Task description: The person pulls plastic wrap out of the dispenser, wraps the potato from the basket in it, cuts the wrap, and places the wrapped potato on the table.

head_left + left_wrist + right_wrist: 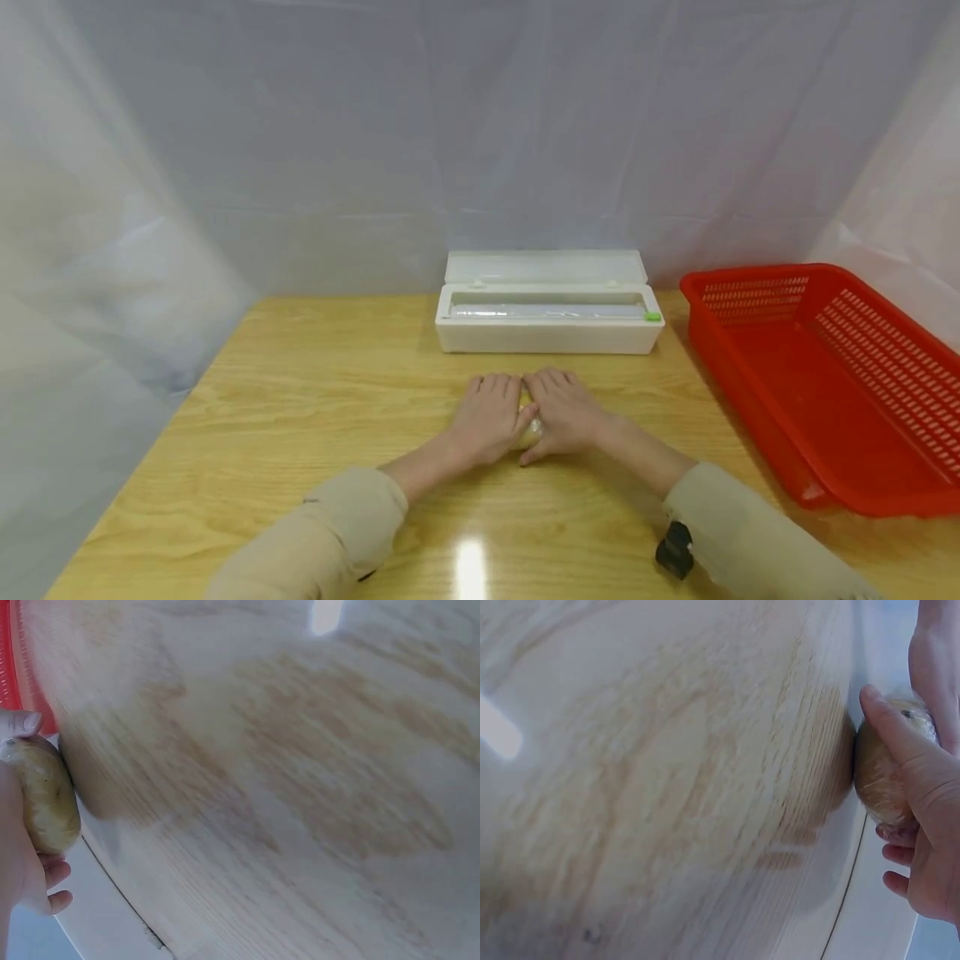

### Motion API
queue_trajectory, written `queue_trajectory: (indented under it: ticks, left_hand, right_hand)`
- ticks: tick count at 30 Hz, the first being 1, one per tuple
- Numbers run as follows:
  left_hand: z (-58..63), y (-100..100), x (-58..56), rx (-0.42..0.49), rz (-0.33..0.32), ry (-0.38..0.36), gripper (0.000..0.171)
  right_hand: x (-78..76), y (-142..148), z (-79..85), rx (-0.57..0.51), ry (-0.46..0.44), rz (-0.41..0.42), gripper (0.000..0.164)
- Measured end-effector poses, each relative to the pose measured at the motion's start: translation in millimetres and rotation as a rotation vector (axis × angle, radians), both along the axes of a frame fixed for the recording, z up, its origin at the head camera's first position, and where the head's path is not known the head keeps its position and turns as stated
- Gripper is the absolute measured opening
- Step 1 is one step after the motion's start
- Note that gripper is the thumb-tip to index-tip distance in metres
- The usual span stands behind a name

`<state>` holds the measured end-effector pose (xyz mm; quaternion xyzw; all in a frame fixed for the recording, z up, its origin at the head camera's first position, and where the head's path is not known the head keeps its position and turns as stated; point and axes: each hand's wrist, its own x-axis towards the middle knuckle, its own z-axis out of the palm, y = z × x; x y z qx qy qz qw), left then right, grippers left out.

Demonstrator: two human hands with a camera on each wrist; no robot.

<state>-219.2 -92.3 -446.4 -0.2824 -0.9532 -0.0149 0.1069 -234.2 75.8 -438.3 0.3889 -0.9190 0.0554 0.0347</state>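
Observation:
A yellowish-brown potato [532, 434], wrapped in shiny clear film, sits on the wooden table between my two hands. My left hand [489, 419] grips it from the left and my right hand [564, 414] from the right, so most of it is covered in the head view. The left wrist view shows the potato's near side [51, 796] with the thumb at its top end and fingertips past the other end. In the right wrist view, the thumb [889, 724] lies across the film-covered potato [877, 772] and the fingers curl under its far end.
Beyond the hands stands a white cling film dispenser [547, 337], its lid [546, 267] raised, with a film roll [547, 311] inside and a green slider [652, 317] at its right end. A red plastic basket [795, 454] stands on the right. Pale sheeting [337, 150] hangs behind the table.

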Motion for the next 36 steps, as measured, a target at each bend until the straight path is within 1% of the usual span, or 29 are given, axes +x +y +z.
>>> queue_trajectory:
  ticks: [3,7,10,13,16,21,25,28,31,33,36]
  left_hand:
    - [1.6,-2.3,1.3,-0.034,-0.006,-0.019,0.063]
    - [4.6,-7.0,4.6,-0.078,0.023,-0.075,0.072]
    - [5.4,-8.5,6.2,-0.098,0.049,-0.107,0.075]
    - [3.8,-7.6,7.1,-0.108,0.041,-0.124,0.076]
    - [1.2,-5.7,7.6,-0.107,0.017,-0.114,0.075]
    - [-0.2,-4.4,7.3,-0.102,-0.001,-0.079,0.07]
    - [1.6,-3.9,6.6,-0.119,-0.011,-0.055,0.065]
    - [3.3,-3.1,6.3,-0.114,-0.01,-0.04,0.06]
    - [3.7,-2.1,6.6,-0.107,0.004,-0.047,0.057]
    - [3.0,-1.5,7.1,-0.097,0.017,-0.056,0.057]
    - [1.4,-0.2,7.4,-0.083,0.028,-0.043,0.054]
  right_hand:
    - [1.4,2.5,-0.4,0.012,0.005,0.0,0.108]
    - [1.8,6.3,1.7,-0.009,0.011,0.0,0.105]
    - [1.2,7.5,3.7,-0.021,0.013,-0.008,0.1]
    - [0.5,6.7,3.0,-0.005,0.012,-0.005,0.099]
    - [0.6,5.1,0.3,0.005,0.03,0.0,0.101]
    - [-0.1,3.0,-4.5,0.002,0.14,0.026,0.093]
    - [-2.6,2.3,-7.1,-0.009,0.191,0.047,0.09]
    - [-4.3,1.7,-7.7,-0.007,0.212,0.054,0.089]
    - [-5.2,0.6,-8.0,-0.001,0.228,0.059,0.086]
    - [-5.2,-0.9,-8.2,-0.009,0.226,0.055,0.083]
    - [-5.1,-3.3,-9.0,-0.016,0.211,0.038,0.08]
